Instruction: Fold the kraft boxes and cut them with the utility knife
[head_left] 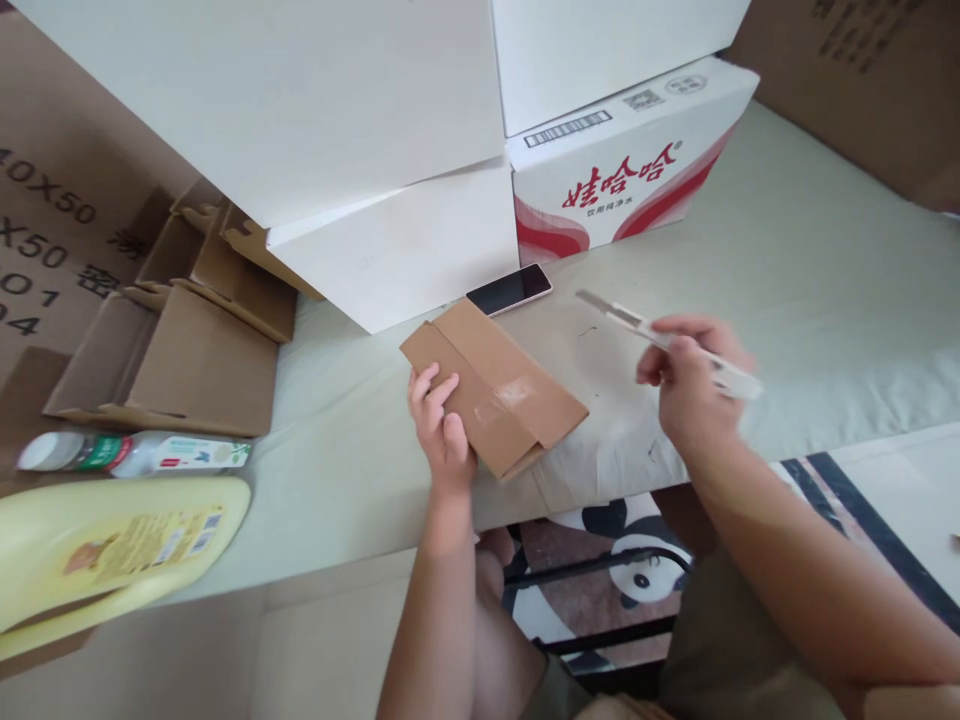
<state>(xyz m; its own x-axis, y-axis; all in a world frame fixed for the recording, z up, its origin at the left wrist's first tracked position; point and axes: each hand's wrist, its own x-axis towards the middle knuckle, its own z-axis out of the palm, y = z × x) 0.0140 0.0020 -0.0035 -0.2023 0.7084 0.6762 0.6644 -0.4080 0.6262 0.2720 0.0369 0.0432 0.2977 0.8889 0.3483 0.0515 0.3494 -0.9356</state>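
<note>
The small carton (487,385) in the middle of the frame is plain brown, with one whitish, shiny patch (511,394). Right of it, the cutter (628,318) is whitish and its blade (596,302) is grey. The cloth (825,310) is of pale greyish green. At upper right of centre, a white box (630,165) carries red characters and red waves (these are rather vivid). At lower left, the jug (180,505) is light yellow. Below centre, black-and-white pandas (637,570) decorate a reddish-brown ground (574,555).

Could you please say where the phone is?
In the head view, the phone lies slightly above-right of centre, between the white boxes and held carton.
</note>
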